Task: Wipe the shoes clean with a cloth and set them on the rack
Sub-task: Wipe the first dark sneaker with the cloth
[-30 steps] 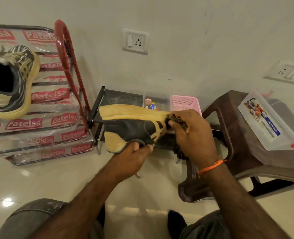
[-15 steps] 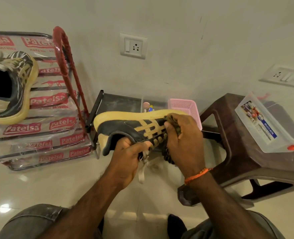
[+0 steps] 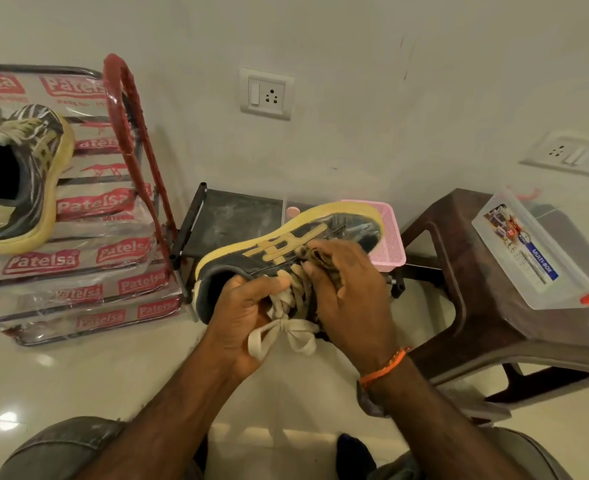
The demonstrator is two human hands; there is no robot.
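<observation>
A black shoe [image 3: 286, 242] with tan stripes and a yellow sole is held in the air at the centre, tipped on its side with its cream laces facing me. My left hand [image 3: 241, 313] grips it at the collar by the heel. My right hand [image 3: 348, 289] holds a dark bunched cloth [image 3: 315, 256] against the shoe's side near the laces. The matching shoe [image 3: 19, 178] lies on the shoe rack [image 3: 127, 109] at the left, whose shelves are wrapped in printed plastic.
A low black shelf [image 3: 237, 216] and a pink basket [image 3: 386, 244] stand behind the held shoe by the wall. A brown plastic stool [image 3: 466, 289] at the right carries a clear plastic box [image 3: 535, 251]. My knees are at the bottom edge.
The shoe has rolled from sole-up to lying on its side with the laces toward me. My right hand with the cloth slid from the sole edge down to the side near the laces.
</observation>
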